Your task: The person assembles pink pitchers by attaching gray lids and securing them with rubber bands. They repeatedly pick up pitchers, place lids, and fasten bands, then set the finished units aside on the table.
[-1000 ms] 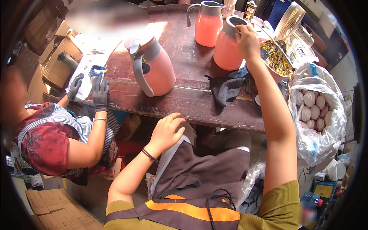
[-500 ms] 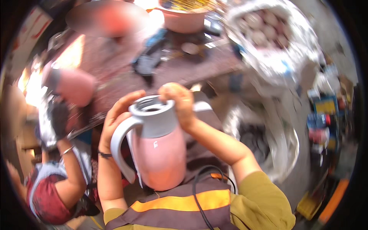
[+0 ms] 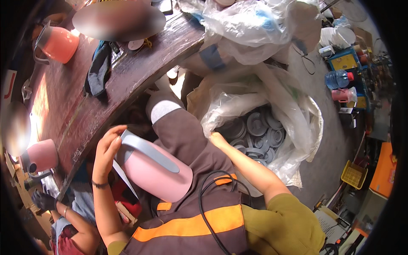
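many grey lids [image 3: 255,136] in plastic bag [image 3: 297,106]

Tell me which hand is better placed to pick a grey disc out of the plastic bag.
Right, probably. The right hand already reaches over the rim of the clear plastic bag, beside the round grey plastic discs. The left hand is holding the pink jug with the grey handle.

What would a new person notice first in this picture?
The pink jug with a grey handle lies on the person's lap, steadied by the left hand. To the right, the right hand reaches into a large clear plastic bag full of grey round lids. Two more pink jugs stand on the dark wooden table.
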`<state>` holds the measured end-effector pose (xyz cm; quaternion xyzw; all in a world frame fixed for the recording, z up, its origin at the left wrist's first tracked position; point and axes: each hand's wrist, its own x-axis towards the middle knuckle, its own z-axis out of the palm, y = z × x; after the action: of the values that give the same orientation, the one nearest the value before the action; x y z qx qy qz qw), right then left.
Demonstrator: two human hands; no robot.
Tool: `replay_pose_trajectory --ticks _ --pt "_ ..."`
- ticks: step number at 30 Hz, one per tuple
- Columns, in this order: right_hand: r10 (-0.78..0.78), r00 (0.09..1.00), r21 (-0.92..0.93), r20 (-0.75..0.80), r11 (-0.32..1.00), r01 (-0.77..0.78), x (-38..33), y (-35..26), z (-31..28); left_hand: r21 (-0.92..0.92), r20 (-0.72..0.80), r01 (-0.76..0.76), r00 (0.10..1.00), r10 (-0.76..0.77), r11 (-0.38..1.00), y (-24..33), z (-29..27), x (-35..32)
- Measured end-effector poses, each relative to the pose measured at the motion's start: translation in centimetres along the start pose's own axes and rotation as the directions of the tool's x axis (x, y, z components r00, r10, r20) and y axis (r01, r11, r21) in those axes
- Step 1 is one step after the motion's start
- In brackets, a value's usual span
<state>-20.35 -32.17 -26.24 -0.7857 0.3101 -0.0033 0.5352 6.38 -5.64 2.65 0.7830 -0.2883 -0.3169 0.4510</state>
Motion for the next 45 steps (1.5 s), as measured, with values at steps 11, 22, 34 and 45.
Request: replay_pose_trajectory --ticks 11,22,34,45 --pt "-0.105 0.989 -0.956 0.105 0.264 0.13 5.5 10.6 -5.8 -0.016 -0.078 0.126 0.989 -0.127 0.992 0.2 -1.8 -1.8" --pt "-0.182 0.948 -0.279 -0.26 0.954 0.106 -1.6 -23.7 -16.6 -0.725 -0.476 -0.084 0.778 -0.409 0.683 -5.3 1.6 -3.9" --pt "-0.729 0.612 -0.045 -0.308 0.654 0.756 -3.9 -30.7 -2.6 -0.845 -0.531 -0.41 0.716 -0.454 0.343 -7.1 4.7 -6.9" --pt "-0.713 0.675 0.115 -0.192 0.666 0.737 -4.3 -30.0 -1.8 -0.821 -0.571 -0.462 0.661 -0.487 0.335 -8.4 5.1 -6.8"
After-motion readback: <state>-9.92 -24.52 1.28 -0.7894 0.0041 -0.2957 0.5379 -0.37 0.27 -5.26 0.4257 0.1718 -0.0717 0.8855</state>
